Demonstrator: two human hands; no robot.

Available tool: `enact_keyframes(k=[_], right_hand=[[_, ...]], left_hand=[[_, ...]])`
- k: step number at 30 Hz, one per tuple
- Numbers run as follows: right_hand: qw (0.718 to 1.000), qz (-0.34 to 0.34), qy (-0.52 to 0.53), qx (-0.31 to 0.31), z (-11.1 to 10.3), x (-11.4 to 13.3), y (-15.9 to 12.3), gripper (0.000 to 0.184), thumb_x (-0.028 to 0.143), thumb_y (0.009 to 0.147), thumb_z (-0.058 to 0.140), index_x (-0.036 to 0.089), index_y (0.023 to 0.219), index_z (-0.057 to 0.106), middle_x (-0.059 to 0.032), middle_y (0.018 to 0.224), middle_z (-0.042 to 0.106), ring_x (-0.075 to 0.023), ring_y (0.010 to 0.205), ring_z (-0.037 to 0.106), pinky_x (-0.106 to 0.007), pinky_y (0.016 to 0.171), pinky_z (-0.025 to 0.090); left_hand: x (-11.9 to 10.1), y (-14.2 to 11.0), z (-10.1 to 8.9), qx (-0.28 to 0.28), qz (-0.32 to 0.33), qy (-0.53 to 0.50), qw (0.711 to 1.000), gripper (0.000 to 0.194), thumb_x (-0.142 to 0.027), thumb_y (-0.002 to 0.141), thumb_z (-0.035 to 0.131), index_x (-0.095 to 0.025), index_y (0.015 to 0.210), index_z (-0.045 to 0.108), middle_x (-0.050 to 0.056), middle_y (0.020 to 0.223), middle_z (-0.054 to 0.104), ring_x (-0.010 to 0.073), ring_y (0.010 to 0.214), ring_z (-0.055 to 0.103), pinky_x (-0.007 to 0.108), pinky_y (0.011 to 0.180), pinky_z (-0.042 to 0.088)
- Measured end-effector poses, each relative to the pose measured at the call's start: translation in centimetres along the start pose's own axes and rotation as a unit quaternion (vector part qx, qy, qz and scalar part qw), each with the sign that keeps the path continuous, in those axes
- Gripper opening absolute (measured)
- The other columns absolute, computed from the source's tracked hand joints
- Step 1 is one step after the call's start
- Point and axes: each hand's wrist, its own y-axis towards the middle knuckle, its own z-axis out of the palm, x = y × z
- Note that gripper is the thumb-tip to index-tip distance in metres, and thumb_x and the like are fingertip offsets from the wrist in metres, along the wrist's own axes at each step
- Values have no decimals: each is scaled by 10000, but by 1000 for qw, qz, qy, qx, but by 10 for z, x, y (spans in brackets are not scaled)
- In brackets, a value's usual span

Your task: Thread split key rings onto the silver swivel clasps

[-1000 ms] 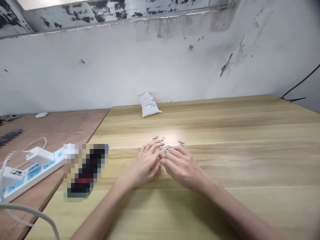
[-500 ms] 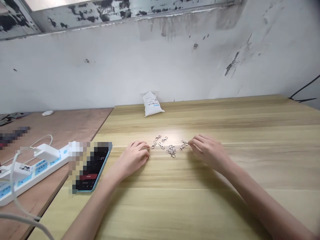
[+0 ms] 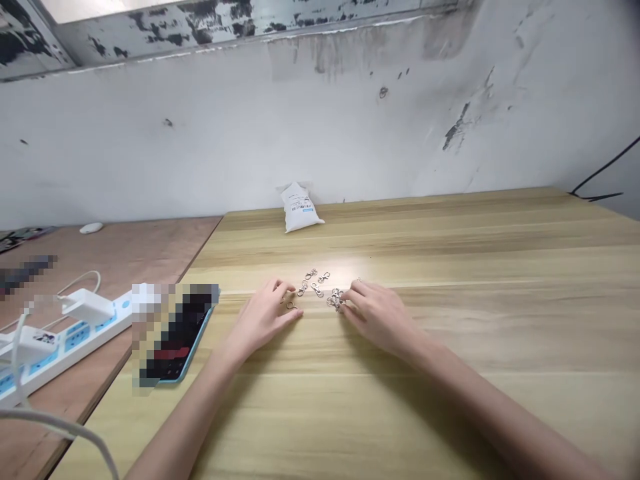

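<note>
My left hand (image 3: 265, 317) rests on the wooden table with thumb and fingers apart. In the gap between them lies a small silver swivel clasp (image 3: 291, 306). My right hand (image 3: 377, 310) has its fingers bent and its fingertips on a small pile of silver swivel clasps (image 3: 335, 299), partly covering it. Exactly how many pieces those fingertips grip is hidden. Between the hands several loose clasps are spread, among them one clasp (image 3: 317, 289) near the middle and another clasp (image 3: 324, 277) farther back.
A white labelled plastic packet (image 3: 301, 210) lies by the wall. To the left is a phone (image 3: 175, 347), partly blurred out. Beyond it a white power strip (image 3: 75, 347) with plugged-in chargers and cables crosses the brown table (image 3: 150, 243).
My hands first parted, then my right hand came back left to the pile. The clasps seen at the right are no longer visible there. My left hand's thumb and fingers have spread.
</note>
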Motion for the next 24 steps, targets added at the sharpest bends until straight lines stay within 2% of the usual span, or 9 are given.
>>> enact_keyframes(k=[4,10,13,15,18,20,24], right_hand=[[999,1,-52,17,7,13,13,176,207,923,557,161,778,645,-89,823,644,-215,768,589,-340,671,409],[999,6,-50,21,11,14,15,213,130,914,535,169,735,641,-84,795,637,-206,751,588,-324,635,383],[999,21,-31,14,12,14,15,191,97,873,552,176,715,626,-70,786,629,-186,714,579,-314,619,374],[999,28,-15,9,11,16,15,162,103,845,575,185,711,617,-48,782,622,-168,687,571,-304,614,375],[995,46,93,-7,7,22,13,97,134,821,606,199,749,612,-12,795,614,-142,671,554,-276,605,379],[972,76,221,-17,4,27,11,82,162,833,599,203,762,601,6,774,601,-125,644,525,-259,594,379],[882,151,447,4,3,34,10,134,256,874,571,192,762,603,14,697,590,-110,583,468,-244,544,368]], left_hand=[[2,-1,3,5,3,-38,999,209,-299,884,603,-214,1075,613,66,1061,604,237,988,603,372,826,488],[-1,-3,3,7,29,-67,997,136,-230,902,558,-213,1018,628,59,1032,608,225,970,596,382,841,486],[-1,-3,2,-3,55,-64,996,109,-236,904,556,-210,964,644,62,1002,619,224,959,594,380,832,495],[-2,-4,1,-14,68,-60,996,127,-244,902,567,-213,994,649,66,1027,624,227,977,596,386,845,498],[-8,-6,2,-42,91,-66,993,185,-267,898,593,-224,1071,641,73,1102,627,235,1042,592,406,887,488],[-16,-7,4,-56,110,-77,989,212,-281,901,601,-237,1106,632,68,1139,630,236,1083,584,415,918,472],[-32,-8,7,-40,142,-98,984,141,-230,914,584,-249,1033,658,37,1088,666,212,1048,603,395,913,454]])
